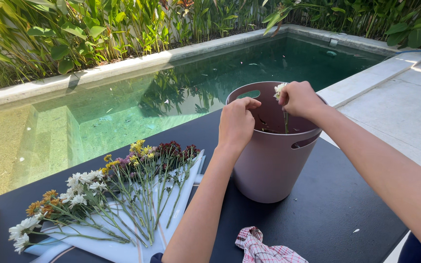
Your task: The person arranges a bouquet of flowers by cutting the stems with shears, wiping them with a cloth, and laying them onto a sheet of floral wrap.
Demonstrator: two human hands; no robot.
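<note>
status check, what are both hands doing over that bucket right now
Right hand shut on white flower, stem down inside pink bucket. Left hand at the bucket rim, holding nothing visible. Loose flowers lie left on the table; nothing in the way.

place: garden patio | signs: pool [137, 97], leafy plants [74, 34], paved deck [405, 112]

Lighting: bright daylight, outdoors. Paving [405, 112] at right near overexposed. Pool water [137, 97] carries soft plant reflections. Worktop [337, 204] in even shade with faint sheen. Focus: sharp overall. Edges: slight wide-angle bending at pool rim [123, 65].
</note>
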